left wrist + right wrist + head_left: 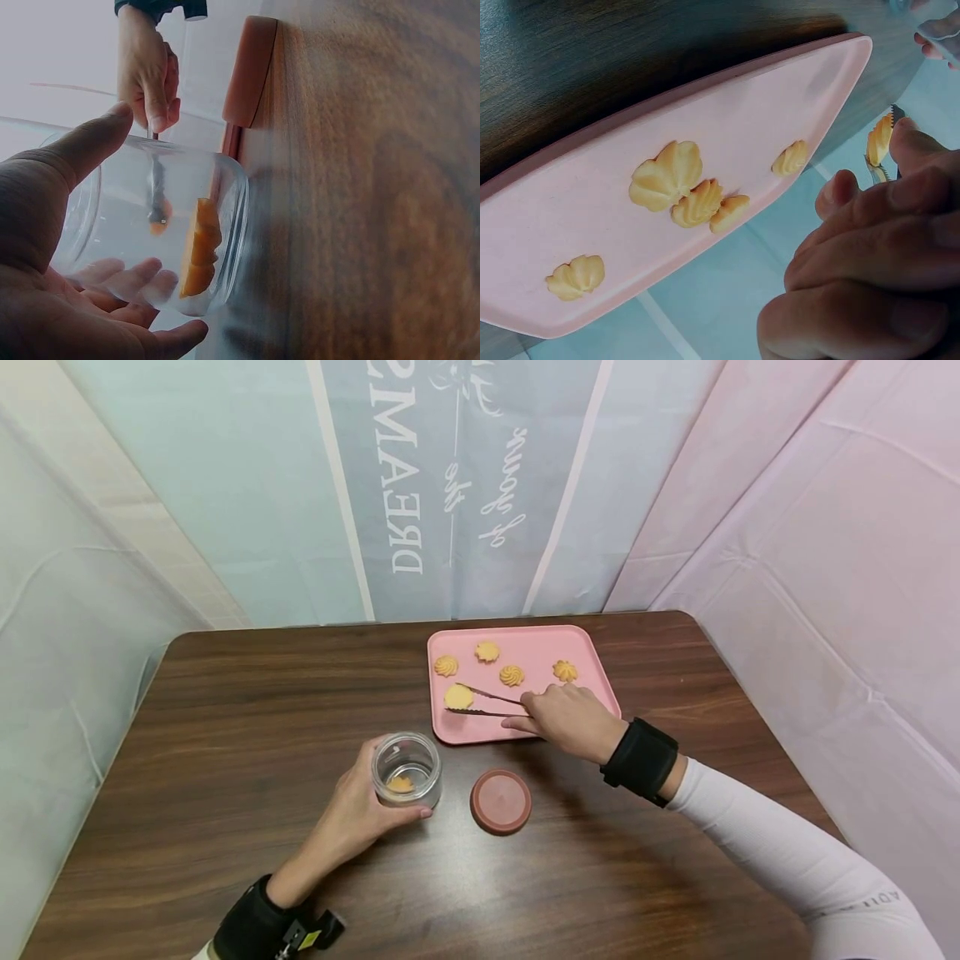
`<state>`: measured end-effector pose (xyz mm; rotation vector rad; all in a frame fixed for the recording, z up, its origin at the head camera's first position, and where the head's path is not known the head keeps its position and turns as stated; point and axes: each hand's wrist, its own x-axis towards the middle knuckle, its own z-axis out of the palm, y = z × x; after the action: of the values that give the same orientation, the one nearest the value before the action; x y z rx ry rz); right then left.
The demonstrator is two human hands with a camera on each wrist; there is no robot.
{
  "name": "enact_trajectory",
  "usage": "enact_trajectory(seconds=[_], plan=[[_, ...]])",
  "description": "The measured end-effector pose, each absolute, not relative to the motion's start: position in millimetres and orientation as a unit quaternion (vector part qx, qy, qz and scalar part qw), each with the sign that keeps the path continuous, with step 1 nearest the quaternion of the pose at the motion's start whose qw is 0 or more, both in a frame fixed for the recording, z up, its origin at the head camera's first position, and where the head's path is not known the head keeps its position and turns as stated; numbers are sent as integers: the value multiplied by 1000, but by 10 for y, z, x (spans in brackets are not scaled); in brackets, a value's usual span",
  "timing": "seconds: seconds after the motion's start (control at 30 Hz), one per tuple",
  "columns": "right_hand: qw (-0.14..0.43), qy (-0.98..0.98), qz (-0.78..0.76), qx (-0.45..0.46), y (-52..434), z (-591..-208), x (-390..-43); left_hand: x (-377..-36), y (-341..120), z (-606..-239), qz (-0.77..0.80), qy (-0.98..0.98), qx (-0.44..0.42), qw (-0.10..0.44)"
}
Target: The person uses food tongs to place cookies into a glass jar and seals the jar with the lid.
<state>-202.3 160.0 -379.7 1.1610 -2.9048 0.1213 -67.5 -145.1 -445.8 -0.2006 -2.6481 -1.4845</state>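
My left hand (363, 814) holds a clear, lidless glass jar (427, 789), thumb on one side and fingers on the other. One piped butter cookie (201, 247) lies inside it at the bottom. Over the pink tray (547, 639), my right hand (573, 718) grips dark metal tongs (491, 713). Between the tong tips is a pale yellow cookie (458, 697), also visible beyond the fingers in the right wrist view. Several swirled cookies (512, 676) rest on the tray. The right palm is hidden in the head view.
A round reddish-brown lid (501, 802) lies on the dark wooden table (247, 718), between the jar and my right forearm. The tray stands near the table's far edge. Printed curtains (262, 527) hang behind the table and at both sides.
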Motion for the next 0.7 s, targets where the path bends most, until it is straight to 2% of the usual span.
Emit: enact_trajectory(seconds=[0.7], plan=[[27,-924,21,382,1552,-3590,-1876,-679,-1462,-4465,-484,-870,-71,52]])
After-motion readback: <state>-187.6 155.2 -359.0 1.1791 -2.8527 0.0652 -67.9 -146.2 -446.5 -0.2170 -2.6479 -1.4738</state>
